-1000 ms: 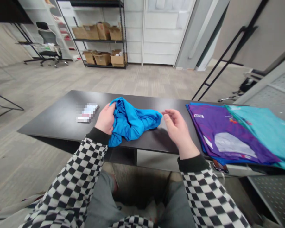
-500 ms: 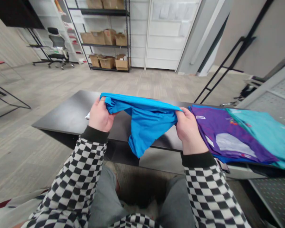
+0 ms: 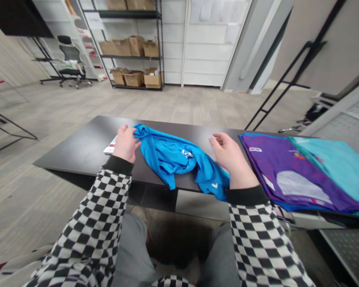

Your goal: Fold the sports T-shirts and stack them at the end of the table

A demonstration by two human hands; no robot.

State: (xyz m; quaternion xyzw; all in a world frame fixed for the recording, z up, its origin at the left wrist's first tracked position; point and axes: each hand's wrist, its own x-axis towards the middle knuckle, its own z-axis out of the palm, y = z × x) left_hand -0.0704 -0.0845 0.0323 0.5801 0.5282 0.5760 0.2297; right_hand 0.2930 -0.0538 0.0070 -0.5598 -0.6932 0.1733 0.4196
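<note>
jersey of bright blue fabric [image 3: 170,157] lying crumpled on black table [image 3: 77,153]; left hand [image 3: 125,144] touching it, grip unclear; right hand [image 3: 227,157] hovering beside it, fingers open.

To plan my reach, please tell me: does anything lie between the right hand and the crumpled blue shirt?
Nothing visible does: the right hand sits directly at the end of the crumpled bright blue shirt on the black tabletop.

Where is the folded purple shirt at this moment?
In the head view, the folded purple shirt lies on the right end of the black table, just right of the right hand and partly covered by a folded teal shirt.
</note>
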